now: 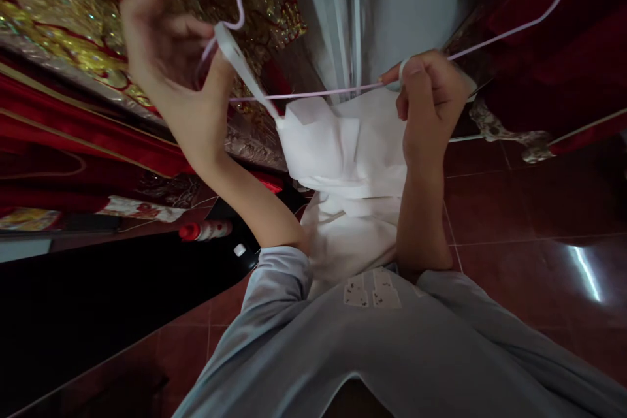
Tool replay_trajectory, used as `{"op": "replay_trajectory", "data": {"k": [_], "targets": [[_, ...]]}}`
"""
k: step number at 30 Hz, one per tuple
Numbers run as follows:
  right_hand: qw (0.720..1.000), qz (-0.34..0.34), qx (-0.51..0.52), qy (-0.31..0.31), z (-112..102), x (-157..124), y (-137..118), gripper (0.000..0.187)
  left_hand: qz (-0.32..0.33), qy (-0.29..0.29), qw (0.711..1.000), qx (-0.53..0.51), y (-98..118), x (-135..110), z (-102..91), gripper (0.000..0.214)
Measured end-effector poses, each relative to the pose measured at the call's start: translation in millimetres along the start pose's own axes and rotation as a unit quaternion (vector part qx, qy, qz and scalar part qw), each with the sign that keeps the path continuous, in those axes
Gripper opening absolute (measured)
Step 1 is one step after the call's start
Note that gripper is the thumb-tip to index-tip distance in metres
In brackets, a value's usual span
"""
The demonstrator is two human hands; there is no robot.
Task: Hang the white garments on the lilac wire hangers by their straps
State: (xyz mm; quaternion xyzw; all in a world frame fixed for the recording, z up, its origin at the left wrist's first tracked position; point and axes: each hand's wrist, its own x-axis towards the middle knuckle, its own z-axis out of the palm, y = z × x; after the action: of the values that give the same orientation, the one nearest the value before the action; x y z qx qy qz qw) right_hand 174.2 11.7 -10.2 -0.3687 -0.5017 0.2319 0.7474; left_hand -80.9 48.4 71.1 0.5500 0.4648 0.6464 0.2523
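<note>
A pale lilac clothes hanger stretches across in front of me, and a white garment with thin straps hangs below its bar. The fingers of my left hand, slightly blurred, curl around the hanger's left end. Between its thumb and a fingertip is the garment's left white strap, which lies over that end. On the other side, my right hand is closed at the hanger's bar, its thumb pressed to the index finger. A bit of white strap shows at those fingertips; the rest of it is hidden.
Red and gold sequined garments hang close on the left, and dark red cloth hangs on the right. Below left is a black surface with a red-capped bottle and a small white item. Red tiles cover the floor.
</note>
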Motion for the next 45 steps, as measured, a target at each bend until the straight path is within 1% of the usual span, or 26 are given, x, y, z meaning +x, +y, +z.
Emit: {"op": "replay_trajectory", "data": {"k": [3,4,5,7,9,11,13,14,16,19,22,24,25,26,28,30,31,32,33,34,35,37,38,41,43,45], "targets": [[1.0,0.003,0.003,-0.008,0.5,-1.6,1.4,0.027,0.148,-0.099,0.983,0.051,1.3,10.2,7.4,0.043],[1.0,0.005,-0.001,-0.009,0.6,-2.3,1.5,0.028,0.182,-0.117,0.974,0.063,1.5,12.4,9.3,0.044],[1.0,0.006,-0.006,-0.006,0.7,-2.9,1.3,0.028,0.199,-0.127,0.969,0.076,1.9,14.0,11.0,0.049],[1.0,0.01,-0.019,-0.003,0.6,-3.7,0.6,0.029,0.187,-0.107,0.972,0.096,3.7,15.6,13.8,0.058],[0.999,0.016,-0.033,-0.002,0.4,-4.1,-0.3,0.03,0.141,-0.062,0.981,0.114,6.4,16.0,16.1,0.06],[0.999,0.027,-0.043,-0.01,0.4,-4.3,-1.0,0.032,0.107,-0.011,0.986,0.125,8.7,16.2,18.2,0.048],[0.998,0.036,-0.044,-0.017,0.8,-4.4,-1.2,0.032,0.106,0.008,0.988,0.116,9.1,17.0,20.5,0.034],[0.998,0.038,-0.043,-0.014,1.0,-4.4,-1.2,0.031,0.109,0.01,0.989,0.1,8.5,17.3,21.7,0.03],[0.999,0.035,-0.04,0.0,1.7,-4.3,-1.1,0.031,0.105,0.007,0.993,0.052,6.8,16.8,24.0,0.032],[0.998,0.031,-0.043,0.016,2.8,-4.2,-0.8,0.032,0.068,-0.013,0.998,-0.003,6.7,12.0,24.6,0.03],[0.999,0.033,-0.023,-0.001,4.0,-5.2,-0.7,0.03,0.05,-0.059,0.997,-0.006,10.3,4.7,20.3,0.015],[0.999,0.038,-0.008,-0.019,5.3,-6.3,-1.2,0.03,0.059,-0.066,0.996,-0.005,11.1,0.0,16.9,0.021],[0.999,0.041,-0.005,-0.026,6.0,-6.9,-1.8,0.03,0.061,-0.052,0.997,-0.009,9.7,-2.4,15.8,0.025],[0.999,0.044,-0.005,-0.03,6.9,-7.5,-2.5,0.032,0.063,-0.021,0.998,-0.019,6.6,-5.2,15.3,0.029],[0.998,0.048,-0.008,-0.031,8.7,-8.6,-4.7,0.034,0.059,0.073,0.994,-0.05,-5.1,-12.7,16.4,0.034],[0.998,0.058,-0.015,-0.032,10.3,-9.9,-7.6,0.035,0.049,0.168,0.979,-0.101,-22.2,-23.8,20.0,0.042],[0.997,0.065,-0.019,-0.033,10.8,-10.5,-9.2,0.036,0.031,0.184,0.974,-0.13,-31.1,-30.8,22.6,0.042],[0.997,0.071,-0.022,-0.036,11.2,-11.2,-11.0,0.037,-0.008,0.169,0.972,-0.163,-39.2,-38.5,25.9,0.035],[0.996,0.076,-0.024,-0.038,11.3,-11.8,-12.7,0.037,-0.051,0.138,0.971,-0.189,-45.5,-46.7,29.5,0.024],[0.996,0.077,-0.024,-0.038,11.1,-12.2,-14.5,0.037,-0.08,0.095,0.971,-0.205,-49.7,-54.8,33.5,0.016],[0.996,0.073,-0.02,-0.037,10.7,-12.5,-16.3,0.036,-0.088,0.057,0.97,-0.218,-51.6,-62.4,37.5,0.012],[0.998,0.061,-0.013,-0.033,9.6,-12.8,-19.6,0.031,-0.067,0.007,0.97,-0.235,-49.8,-73.8,44.6,0.014],[0.998,0.056,-0.01,-0.034,9.1,-12.9,-21.1,0.028,-0.044,-0.002,0.968,-0.245,-47.5,-77.2,47.2,0.015],[0.997,0.052,-0.01,-0.048,8.6,-14.2,-24.8,0.023,0.024,-0.008,0.962,-0.273,-42.7,-79.2,51.3,0.011],[0.997,0.053,-0.023,-0.055,7.7,-15.6,-27.0,0.017,0.052,-0.007,0.96,-0.276,-44.7,-76.7,52.3,0.011],[0.996,0.055,-0.051,-0.048,4.7,-16.3,-29.2,0.015,0.062,-0.001,0.962,-0.266,-49.7,-74.2,53.4,0.018]]}}
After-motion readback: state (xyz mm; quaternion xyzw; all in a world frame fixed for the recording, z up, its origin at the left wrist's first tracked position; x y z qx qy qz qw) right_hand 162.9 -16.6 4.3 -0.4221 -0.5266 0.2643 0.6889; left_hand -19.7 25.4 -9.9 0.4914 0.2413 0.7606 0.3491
